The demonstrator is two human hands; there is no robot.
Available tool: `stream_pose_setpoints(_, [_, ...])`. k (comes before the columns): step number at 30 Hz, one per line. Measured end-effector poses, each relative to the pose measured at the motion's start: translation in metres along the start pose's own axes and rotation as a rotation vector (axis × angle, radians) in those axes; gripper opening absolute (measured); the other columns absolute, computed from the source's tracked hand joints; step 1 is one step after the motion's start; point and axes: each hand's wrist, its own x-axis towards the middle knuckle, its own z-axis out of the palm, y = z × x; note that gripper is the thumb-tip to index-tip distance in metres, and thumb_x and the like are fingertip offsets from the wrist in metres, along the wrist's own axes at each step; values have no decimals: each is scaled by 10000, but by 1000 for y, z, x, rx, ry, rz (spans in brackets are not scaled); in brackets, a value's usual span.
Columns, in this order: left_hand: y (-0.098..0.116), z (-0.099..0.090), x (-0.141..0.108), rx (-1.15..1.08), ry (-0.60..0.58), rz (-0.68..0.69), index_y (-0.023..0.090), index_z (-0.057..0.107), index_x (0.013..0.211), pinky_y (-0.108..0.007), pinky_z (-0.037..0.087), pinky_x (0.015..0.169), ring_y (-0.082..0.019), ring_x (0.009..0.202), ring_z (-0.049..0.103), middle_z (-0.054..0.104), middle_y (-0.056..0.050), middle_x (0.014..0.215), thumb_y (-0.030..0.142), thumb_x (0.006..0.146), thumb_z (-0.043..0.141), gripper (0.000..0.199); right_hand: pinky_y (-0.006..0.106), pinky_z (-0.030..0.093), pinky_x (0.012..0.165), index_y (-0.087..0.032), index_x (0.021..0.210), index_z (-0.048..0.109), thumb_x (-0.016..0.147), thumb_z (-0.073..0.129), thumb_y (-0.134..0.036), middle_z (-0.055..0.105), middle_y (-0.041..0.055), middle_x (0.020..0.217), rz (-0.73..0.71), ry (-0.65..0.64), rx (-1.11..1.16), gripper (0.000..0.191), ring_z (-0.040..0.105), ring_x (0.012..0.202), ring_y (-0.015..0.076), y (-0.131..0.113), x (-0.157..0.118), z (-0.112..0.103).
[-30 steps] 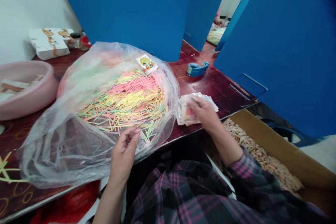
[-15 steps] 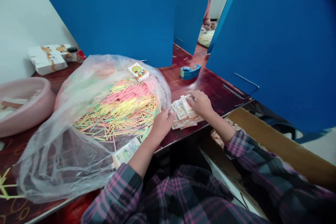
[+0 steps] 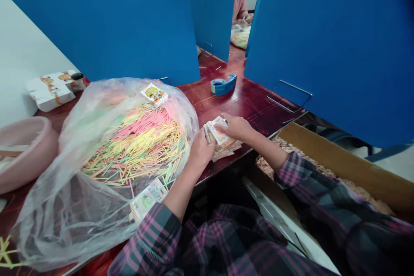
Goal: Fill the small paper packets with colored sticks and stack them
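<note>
Between my hands, near the table's front edge, are small printed packets (image 3: 220,136). My left hand (image 3: 202,148) grips their left side, and my right hand (image 3: 236,128) holds their right side with its fingers bent over them. More packets (image 3: 226,152) lie on the table just beneath. To the left a clear plastic bag (image 3: 74,198) lies open around a heap of thin pink, yellow and green paper strips (image 3: 145,138). A small card pack with a yellow cartoon picture (image 3: 154,94) rests on the bag's far side. Other printed packets (image 3: 148,198) lie by my left forearm.
A blue tape dispenser (image 3: 223,85) stands behind my hands. Blue partitions (image 3: 129,21) rise around the table. A pink basin (image 3: 26,155) is at far left, a cardboard box (image 3: 339,164) at lower right. Beyond the gap sits a person (image 3: 239,4).
Both hands have closed on packets and lifted them slightly off the others. The view has shifted, showing more of the person in the gap.
</note>
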Motion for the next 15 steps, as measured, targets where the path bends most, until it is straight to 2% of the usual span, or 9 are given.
stream_pose_setpoints(5, [-10,9,-5,-81,63,-10,180,536,1339,-424,501,1022,-269,1116,658,701,-110,1192,133,802,611,545,381,495,971,-144,1307,597,933,591,-530,714,170,1270,-74,88,94,537,676,1180,319,-1,-2,7])
stream_pose_setpoints(8, [-14,10,-9,-184,37,-68,209,513,1365,-386,533,965,-236,1063,669,703,-88,1190,112,775,615,607,400,490,969,-131,1273,611,907,630,-515,728,181,1210,-113,161,116,531,680,1140,327,-4,-6,15])
stream_pose_setpoints(12, [-12,7,-13,-473,-35,-183,218,513,1368,-337,562,886,-194,964,687,709,-68,1207,109,750,592,633,404,486,982,-115,1317,583,846,722,-442,709,181,1243,-191,232,212,590,657,1157,325,-6,-7,25])
stream_pose_setpoints(15, [-5,2,-15,-712,-89,-193,192,555,1314,-345,564,902,-204,979,695,720,-71,1207,133,741,577,576,395,506,922,-141,1176,660,857,705,-441,736,150,1112,-234,235,235,440,675,1044,308,-2,-5,31])
